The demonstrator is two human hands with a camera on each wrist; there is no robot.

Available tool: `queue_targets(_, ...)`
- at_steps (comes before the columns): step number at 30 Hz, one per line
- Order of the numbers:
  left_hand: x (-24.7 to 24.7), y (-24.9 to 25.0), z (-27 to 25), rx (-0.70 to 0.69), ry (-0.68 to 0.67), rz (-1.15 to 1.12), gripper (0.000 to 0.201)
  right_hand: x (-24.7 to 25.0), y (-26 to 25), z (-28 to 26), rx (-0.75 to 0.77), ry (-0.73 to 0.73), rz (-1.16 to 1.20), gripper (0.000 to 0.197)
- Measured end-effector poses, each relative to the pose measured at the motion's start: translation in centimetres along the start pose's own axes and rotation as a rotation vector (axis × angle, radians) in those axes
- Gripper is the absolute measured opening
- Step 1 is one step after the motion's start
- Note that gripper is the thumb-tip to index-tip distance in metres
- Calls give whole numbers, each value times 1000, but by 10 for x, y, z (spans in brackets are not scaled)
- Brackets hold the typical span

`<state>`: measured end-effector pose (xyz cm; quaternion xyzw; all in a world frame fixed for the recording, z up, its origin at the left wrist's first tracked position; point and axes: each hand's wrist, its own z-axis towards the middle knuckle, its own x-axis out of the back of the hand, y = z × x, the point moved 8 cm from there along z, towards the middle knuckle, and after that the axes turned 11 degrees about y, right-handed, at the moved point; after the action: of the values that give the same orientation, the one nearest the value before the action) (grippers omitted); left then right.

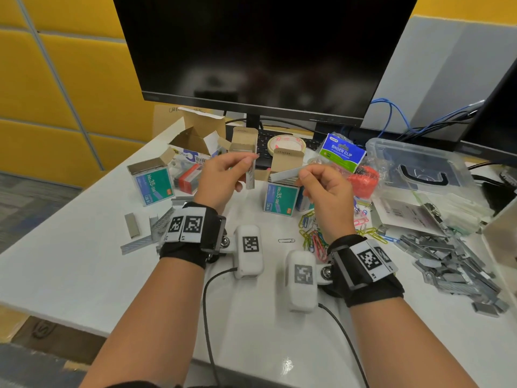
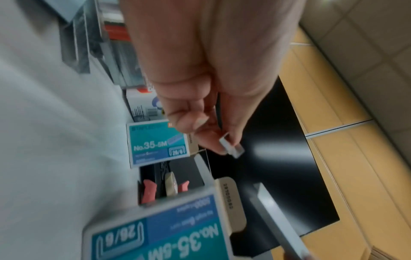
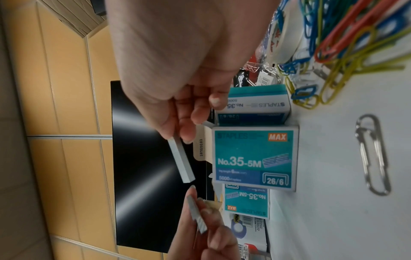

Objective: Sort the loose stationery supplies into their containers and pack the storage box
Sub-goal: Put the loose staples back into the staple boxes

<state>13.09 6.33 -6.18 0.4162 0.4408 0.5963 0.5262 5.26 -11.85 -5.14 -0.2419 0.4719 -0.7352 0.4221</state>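
Staple strips are pinched one in each hand, above the white table. Head view: left hand holds its staple strip upright; at three o'clock the right hand holds a second strip over the open staple box. Left wrist view: fingertips grip only the strip's end; it could snap. Right wrist view: a shallow pinch might drop the strip beside the box.

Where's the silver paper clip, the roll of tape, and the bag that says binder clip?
silver paper clip [image 1: 286,240], head view, middle of its loop.
roll of tape [image 1: 286,145], head view, its top face.
binder clip bag [image 1: 342,152], head view, its blue label.
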Motion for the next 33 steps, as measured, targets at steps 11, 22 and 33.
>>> queue_targets(11,-10,-1,-11,154,13,-369,19,5,-7,2,11,86,62,19)
queue_targets(22,-19,6,-20,165,-64,-469,8,9,0,6,-9,111,34,19)
queue_targets(33,-33,11,-29,154,-168,-424,16,5,4,5,-34,81,-84,15)
